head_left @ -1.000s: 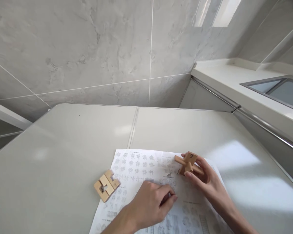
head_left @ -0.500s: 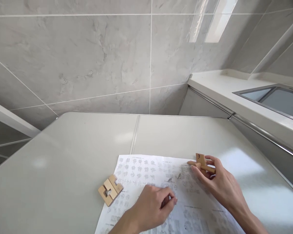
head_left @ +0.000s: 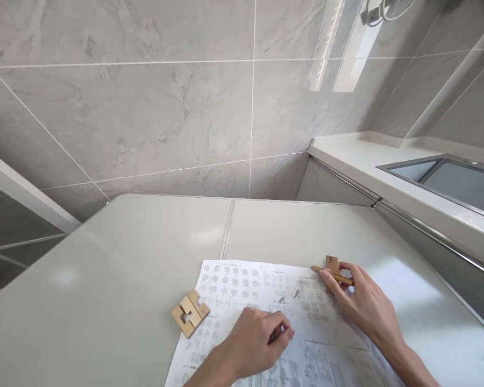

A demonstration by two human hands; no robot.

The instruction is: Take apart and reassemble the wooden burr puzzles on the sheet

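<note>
A printed paper sheet [head_left: 242,301] with rows of small diagrams lies on the table. My left hand [head_left: 262,341] rests on it, fingers curled in and nothing showing between them. At the sheet's far right edge, my right hand [head_left: 365,303] has its thumb and fingers closed around a wooden puzzle [head_left: 332,263] made of a flat marked piece crossed by thin rods. Part of that puzzle is hidden behind the fingers. A second wooden puzzle of interlocking blocks [head_left: 191,313], with a hole in its middle, lies across the sheet's left edge. Two small dark marks or bits [head_left: 296,293] show near the sheet's centre.
The pale table [head_left: 105,279] has a seam running away from me. Behind it rises a grey tiled wall [head_left: 145,118]. To the right is a white counter [head_left: 347,150] with an inset sink [head_left: 455,180], and a metal rail [head_left: 347,180] runs below its edge.
The camera has tilted up slightly, so the wall and table edge appear lower. My right hand has tipped the wooden puzzle a little. My left hand stays curled on the paper.
</note>
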